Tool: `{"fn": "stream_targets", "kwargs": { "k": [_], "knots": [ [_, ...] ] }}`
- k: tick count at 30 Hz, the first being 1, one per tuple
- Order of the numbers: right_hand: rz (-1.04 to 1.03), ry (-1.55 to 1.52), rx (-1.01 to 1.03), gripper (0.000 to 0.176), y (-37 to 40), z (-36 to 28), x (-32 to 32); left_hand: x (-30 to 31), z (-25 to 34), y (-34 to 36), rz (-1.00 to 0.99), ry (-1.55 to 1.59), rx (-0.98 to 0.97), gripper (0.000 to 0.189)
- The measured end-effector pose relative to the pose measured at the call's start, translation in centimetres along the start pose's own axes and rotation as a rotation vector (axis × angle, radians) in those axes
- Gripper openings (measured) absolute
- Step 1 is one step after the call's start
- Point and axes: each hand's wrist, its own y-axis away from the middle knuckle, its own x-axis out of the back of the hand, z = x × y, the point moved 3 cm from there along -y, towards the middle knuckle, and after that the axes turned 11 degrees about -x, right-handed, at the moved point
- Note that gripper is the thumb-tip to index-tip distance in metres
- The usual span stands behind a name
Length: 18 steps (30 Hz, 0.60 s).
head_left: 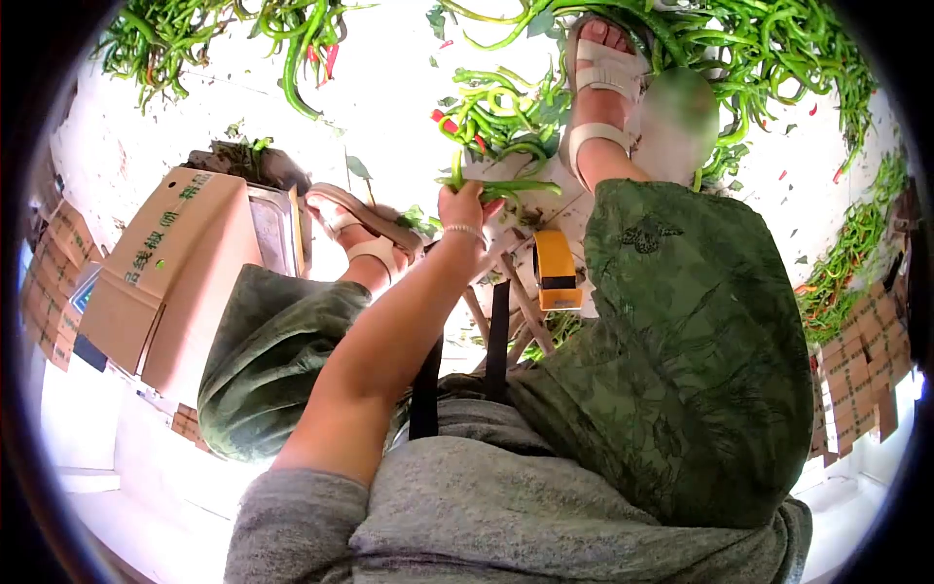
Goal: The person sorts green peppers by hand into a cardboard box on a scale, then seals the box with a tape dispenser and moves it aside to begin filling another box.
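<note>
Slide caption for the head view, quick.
Left hand holding green peppers above a pepper-strewn floor, with a cardboard box at picture left.

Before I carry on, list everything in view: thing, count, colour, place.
Green peppers: uncountable, green, top and right
Red peppers: several, red, among the green
Floor: one, white, upper view
Large carton: one, brown, left
Stacked boxes: many, brown, side edges
Boxy object: one, yellow and black, centre
Straps: two, black, centre
Sandals: two, pale, upper view
Trousers: one pair, green, both sides
Top: one, grey, bottom
Bracelet: one, pale, left wrist
Left hand: one, bare, upper centre, gripping green peppers
Right hand: not visible
</note>
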Motion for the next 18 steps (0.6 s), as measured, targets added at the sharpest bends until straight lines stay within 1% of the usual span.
{"fn": "stream_targets", "kwargs": {
  "k": [2, 3, 6, 8, 10, 12, 14, 15, 16, 18],
  "knots": [
    [0.002, 0.127, 0.064, 0.03, -2.5, -1.1, -1.8, 0.1, -1.0, 1.8, -0.095, 0.018, -0.027, 0.022],
    [0.005, 0.181, 0.088, 0.03, -3.5, -1.4, -2.6, -0.4, -0.9, 2.9, -0.275, -0.056, -0.008, 0.024],
    [0.006, 0.273, 0.123, 0.03, -5.2, -1.6, -3.7, -1.2, 0.3, 1.0, -0.55, -0.321, -0.342, 0.028],
    [-0.004, 0.288, 0.126, 0.03, -5.4, -1.1, -3.7, -3.4, 6.0, 1.7, -0.494, -0.831, -0.983, 0.034],
    [-0.026, 0.277, 0.125, 0.03, -5.4, -0.6, -3.5, -5.8, 10.0, 1.3, -0.485, -1.048, -1.411, 0.054],
    [-0.036, 0.283, 0.131, 0.031, -5.5, 0.0, -3.1, -8.4, 12.6, 3.0, -0.35, -1.44, -1.313, 0.069],
    [-0.047, 0.288, 0.124, 0.031, -5.5, 0.5, -2.8, -9.9, 12.3, 0.9, -0.438, -1.567, -0.942, 0.083],
    [-0.047, 0.292, 0.118, 0.031, -5.6, 0.8, -2.5, -10.6, 11.4, 1.4, -0.474, -1.668, -0.913, 0.076],
    [-0.05, 0.291, 0.111, 0.031, -5.9, 1.4, -2.4, -9.8, 9.0, -1.3, -0.474, -1.57, -1.096, 0.074],
    [-0.025, 0.292, 0.102, 0.032, -7.1, 1.9, -1.6, -9.2, 6.2, -0.3, -0.431, -1.414, -1.015, 0.074]
  ]
}}
